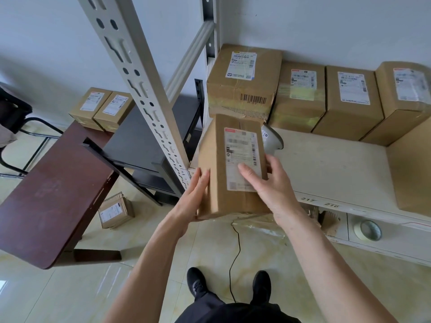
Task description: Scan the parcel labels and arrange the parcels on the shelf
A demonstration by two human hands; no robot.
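Item held: parcel (233, 166), a tall brown carton, label (242, 157) turned up toward the wearer, lifted at the front left corner of the shelf (338, 164)
Left hand (196, 194): flat against the carton's left side, fingers straight and pressed together, steadying rather than gripping
Right hand (268, 183): clasps the right edge, thumb laid across the lower label, fingers curled behind out of sight
Reason for hold: judged to keep the barcode face readable and square to the scanner
Parcel relative to hands: between both palms, its lower end just above the wrists, its top end reaching toward the shelf
Scanner (271, 141): grey handheld unit on the shelf, just behind the carton's right edge, partly hidden; a black cable (235, 250) trails over the floor below
Shelved stock: large carton (242, 82) at back left, three more cartons (349, 103) in a row to its right, labels forward, likely so each stays legible
Free space: bare shelf board in front of that row, a probable slot for this one
Pending stock: two cartons (102, 108) on the dark table (53, 194), one small parcel (115, 212) on the floor
Stage, as judged: scanning or just about to place
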